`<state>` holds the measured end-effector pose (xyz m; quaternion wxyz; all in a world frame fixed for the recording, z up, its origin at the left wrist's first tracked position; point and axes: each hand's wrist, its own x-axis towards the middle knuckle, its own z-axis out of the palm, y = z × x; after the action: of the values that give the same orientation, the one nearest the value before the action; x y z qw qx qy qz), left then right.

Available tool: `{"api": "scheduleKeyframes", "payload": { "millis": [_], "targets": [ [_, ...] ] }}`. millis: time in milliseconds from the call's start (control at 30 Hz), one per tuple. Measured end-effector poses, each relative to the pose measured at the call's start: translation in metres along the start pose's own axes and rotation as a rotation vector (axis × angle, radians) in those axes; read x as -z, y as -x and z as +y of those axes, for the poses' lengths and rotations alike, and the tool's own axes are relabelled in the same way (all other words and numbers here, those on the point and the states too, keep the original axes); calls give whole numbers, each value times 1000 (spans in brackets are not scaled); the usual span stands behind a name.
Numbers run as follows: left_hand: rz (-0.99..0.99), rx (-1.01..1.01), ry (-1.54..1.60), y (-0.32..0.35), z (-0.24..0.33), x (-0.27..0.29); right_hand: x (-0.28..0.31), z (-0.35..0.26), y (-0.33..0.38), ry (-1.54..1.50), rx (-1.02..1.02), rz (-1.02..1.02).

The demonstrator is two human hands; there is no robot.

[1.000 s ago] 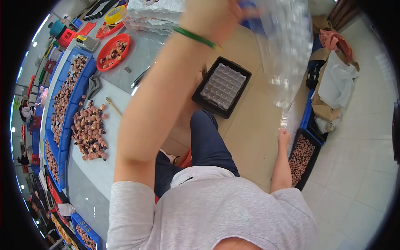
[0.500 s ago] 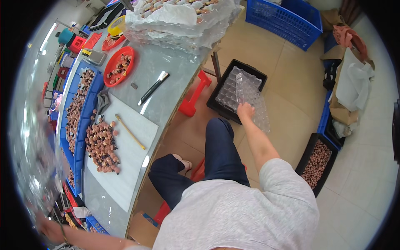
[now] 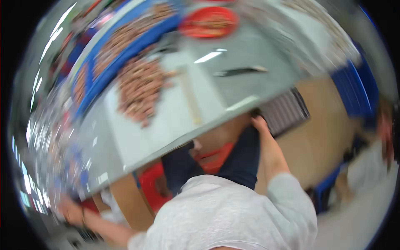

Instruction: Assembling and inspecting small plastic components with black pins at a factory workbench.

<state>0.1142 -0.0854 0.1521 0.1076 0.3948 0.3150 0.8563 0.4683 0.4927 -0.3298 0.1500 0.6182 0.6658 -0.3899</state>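
My right hand (image 3: 261, 123) is low past the table's front edge, at the near corner of a black crate (image 3: 306, 109) with pale ribbed plastic in it. Its fingers are smeared, so I cannot tell whether they grip the rim. Out to the far left, my left hand (image 3: 71, 211) is beside a glittering stack of clear plastic trays (image 3: 62, 154); blur hides its fingers. On a white sheet (image 3: 125, 139) on the table lies a heap of small pinkish-brown pieces (image 3: 141, 87), with a thin yellow stick (image 3: 190, 98) to its right.
A long blue bin (image 3: 121, 62) of similar pieces stands behind the heap. Beyond are a red bowl (image 3: 183, 28), a slim black tool (image 3: 239, 71) and plastic-wrapped stacked trays (image 3: 308, 37). A blue basket (image 3: 354, 89) is at the right; a red stool (image 3: 154, 185) and a cardboard box (image 3: 130, 202) stand below the table.
My view has swung left, so the table fills more of it. The clear tray my right hand held over the crate no longer shows in that hand. My left hand appears higher.
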Motion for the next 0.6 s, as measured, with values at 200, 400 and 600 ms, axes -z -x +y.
{"api": "scheduleKeyframes", "payload": {
  "millis": [200, 400, 600],
  "targets": [
    [230, -236, 75, 45, 44, 52, -18, 44, 3, -152, 188, 224],
    [582, -332, 147, 135, 52, 97, 44, 54, 26, -266, 165, 783],
    [563, -283, 204, 128, -9, 164, 171, -6, 101, -579, 647, 1446]
  ]
}}
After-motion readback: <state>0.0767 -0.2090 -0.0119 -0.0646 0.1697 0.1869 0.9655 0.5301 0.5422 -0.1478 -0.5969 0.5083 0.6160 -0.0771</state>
